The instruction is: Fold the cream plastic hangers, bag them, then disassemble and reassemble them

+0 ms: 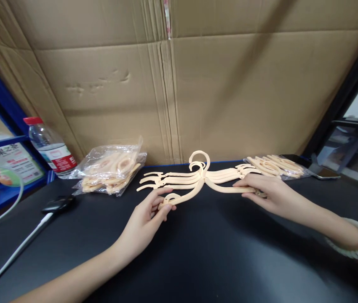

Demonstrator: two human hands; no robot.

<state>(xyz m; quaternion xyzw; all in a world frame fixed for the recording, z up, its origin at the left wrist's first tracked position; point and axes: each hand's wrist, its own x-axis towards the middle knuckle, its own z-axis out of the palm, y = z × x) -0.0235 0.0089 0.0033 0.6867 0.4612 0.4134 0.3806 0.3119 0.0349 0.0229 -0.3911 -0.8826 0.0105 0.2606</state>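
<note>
A cream plastic clothes hanger [188,197] is held between both hands, its hook pointing up and away from me. My left hand [149,214] pinches the end of its left arm. At the end of the right arm, my right hand [261,191] has its fingers closed around it. Just behind lie several more cream hangers [179,180], laid side by side on the black table [198,261]. Their hooks partly overlap with the held one in view. Both tips of the held hanger are partly covered by my fingers.
Bagged cream hanger pieces [112,168] lie at the back left, and another clear bag of them [276,165] at the back right. A red-capped bottle [54,151], a black device [58,204] with a white cable, and a phone [326,173] are around. Cardboard [261,84] stands behind.
</note>
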